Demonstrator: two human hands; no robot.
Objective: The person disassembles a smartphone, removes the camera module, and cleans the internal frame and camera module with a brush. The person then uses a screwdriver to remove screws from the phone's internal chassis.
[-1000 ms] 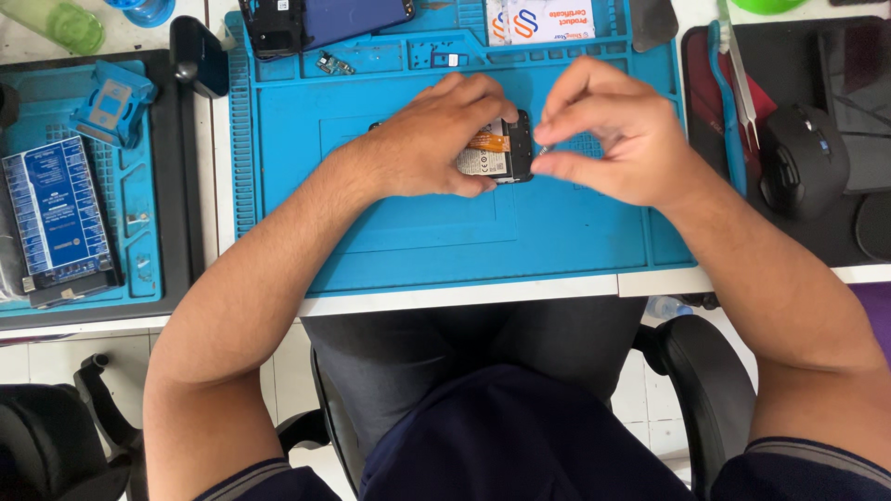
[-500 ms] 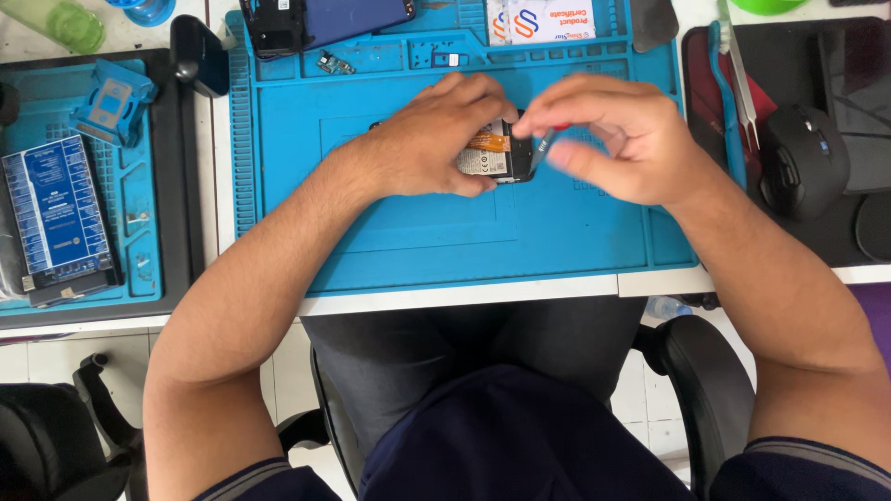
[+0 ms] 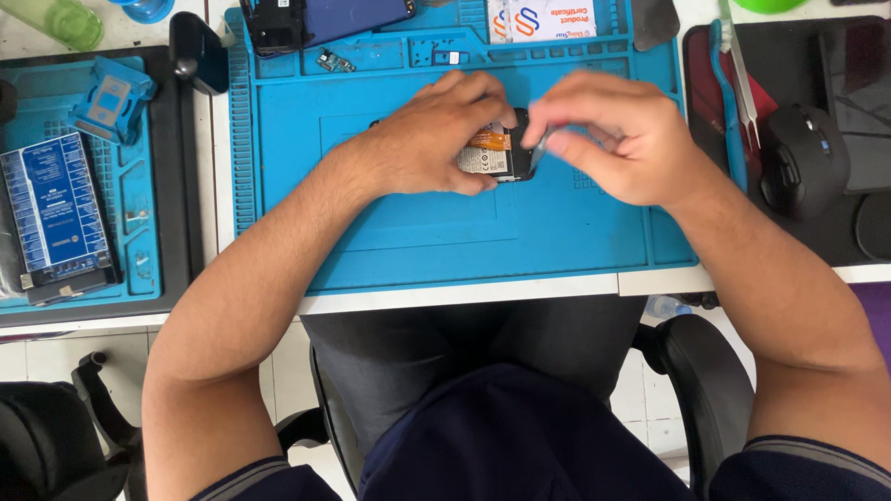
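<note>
A small black opened device (image 3: 497,153), with an orange and white part showing inside, lies on the blue work mat (image 3: 418,241). My left hand (image 3: 432,139) covers its left half and grips it flat against the mat. My right hand (image 3: 626,139) is just to the right, fingers pinched on a thin grey metal tool (image 3: 538,148) whose tip touches the device's right edge. Most of the device is hidden under my fingers.
A dark phone (image 3: 325,19) lies at the mat's top edge beside a white card (image 3: 543,19). To the right are a black mouse (image 3: 803,158) and a blue hand tool (image 3: 729,93). On the left tray (image 3: 139,241) sit a blue board (image 3: 56,213) and a blue fixture (image 3: 111,97).
My right hand has dropped and shifted slightly left, bringing the tool tip to the device's right edge. My left hand has stayed in place on the device.
</note>
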